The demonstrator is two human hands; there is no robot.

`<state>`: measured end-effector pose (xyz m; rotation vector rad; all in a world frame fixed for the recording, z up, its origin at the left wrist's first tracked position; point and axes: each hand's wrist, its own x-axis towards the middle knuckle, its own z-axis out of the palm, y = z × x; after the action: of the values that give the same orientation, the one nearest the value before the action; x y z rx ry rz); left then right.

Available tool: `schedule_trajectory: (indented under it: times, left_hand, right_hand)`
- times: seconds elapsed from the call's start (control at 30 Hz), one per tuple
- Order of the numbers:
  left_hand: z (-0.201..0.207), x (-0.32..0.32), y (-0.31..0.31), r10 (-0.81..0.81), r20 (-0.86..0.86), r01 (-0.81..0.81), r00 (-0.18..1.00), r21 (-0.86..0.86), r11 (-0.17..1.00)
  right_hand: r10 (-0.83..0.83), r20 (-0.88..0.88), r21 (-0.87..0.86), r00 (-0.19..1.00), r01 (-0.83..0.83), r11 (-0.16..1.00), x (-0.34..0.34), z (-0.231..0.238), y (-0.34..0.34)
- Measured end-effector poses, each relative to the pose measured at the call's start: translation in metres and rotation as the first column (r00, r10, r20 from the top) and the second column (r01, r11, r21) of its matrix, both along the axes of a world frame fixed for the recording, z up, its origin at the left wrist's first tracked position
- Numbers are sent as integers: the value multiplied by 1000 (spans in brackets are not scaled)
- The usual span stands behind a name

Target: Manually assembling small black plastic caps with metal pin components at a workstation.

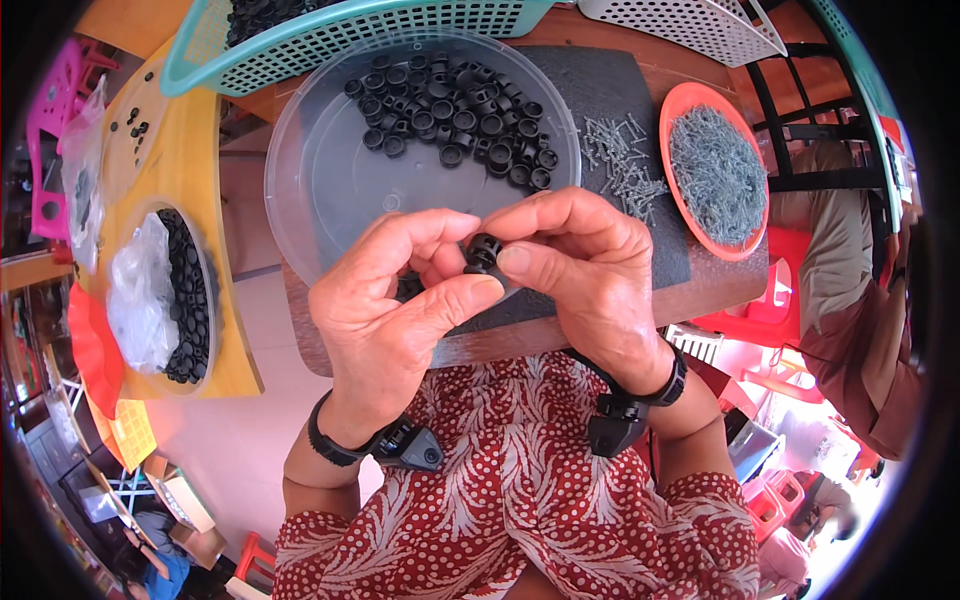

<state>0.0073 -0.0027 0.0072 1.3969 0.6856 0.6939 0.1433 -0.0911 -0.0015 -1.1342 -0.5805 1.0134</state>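
Between my two hands, just above the near rim of a clear round tub point(330, 210), is a small black ring-shaped plastic part point(483, 252). My left hand point(385, 290) pinches it from the left with thumb and forefinger. From the other side, my right hand point(590, 265) grips it with thumb and fingertips. Inside the tub lies a heap of similar black plastic parts point(465, 120). More black pieces show partly behind my left hand. To the right, loose screws point(620, 165) are scattered on a dark mat point(590, 80), beside an orange plate point(672, 215) piled with screws point(718, 170).
A teal basket point(400, 45) with black parts and a white basket point(690, 30) stand along the far edge. On a yellow table point(235, 340) at left sits a tub of black pieces point(188, 300) with a plastic bag point(142, 290). A person point(850, 260) sits at right.
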Motion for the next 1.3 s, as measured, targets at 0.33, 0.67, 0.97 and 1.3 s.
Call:
schedule_trajectory:
  times: [0.33, 0.67, 0.97, 1.3]
  left_hand:
    - [1, 1, 1, -40, -59, 47, 997, 117, 992]
    - [5, -2, 5, -85, -57, 88, 995, 49, 995]
    - [9, 0, 7, -98, -63, 89, 993, -137, 987]
    - [3, 3, 8, -128, -78, 116, 989, -144, 983]
  right_hand:
    - [14, 102, 6, 995, -14, 1000, 4, -1, -1]
    - [1, 18, -53, 1000, 0, 999, 1, 5, 0]
    - [-5, 43, -53, 999, 7, 999, 1, 4, 1]
    - [2, 194, -48, 981, 7, 999, 2, 4, 1]
